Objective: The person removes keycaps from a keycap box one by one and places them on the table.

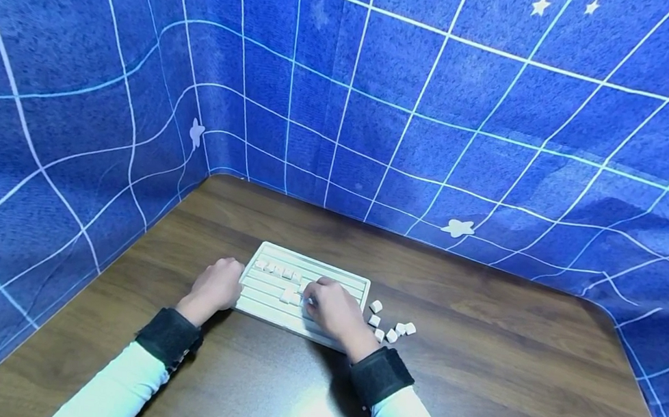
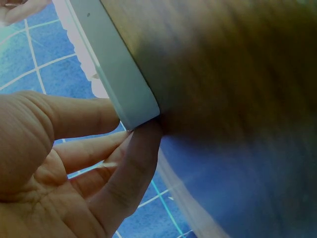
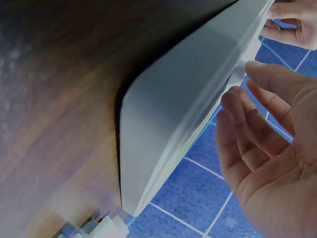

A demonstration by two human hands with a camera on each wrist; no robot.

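A pale ridged tray (image 1: 272, 316) lies on the wooden table, with several small white keycap-like blocks (image 1: 279, 270) lined up along an upper row. Lower down, another white block (image 1: 286, 296) sits beside the fingers of my right hand (image 1: 335, 307). That hand reaches over the tray's right half. In the right wrist view its thumb and fingertips (image 3: 253, 64) pinch a small white block (image 3: 237, 74), partly hidden, at the tray's edge. My left hand (image 1: 218, 283) is at the tray's left end. Its thumb and fingers (image 2: 141, 144) grip the tray corner (image 2: 133, 101).
Several loose white blocks (image 1: 392, 335) lie on the table (image 1: 508, 366) just right of the tray. A blue cloth (image 1: 408, 107) with white grid lines hangs behind and along the left of the table.
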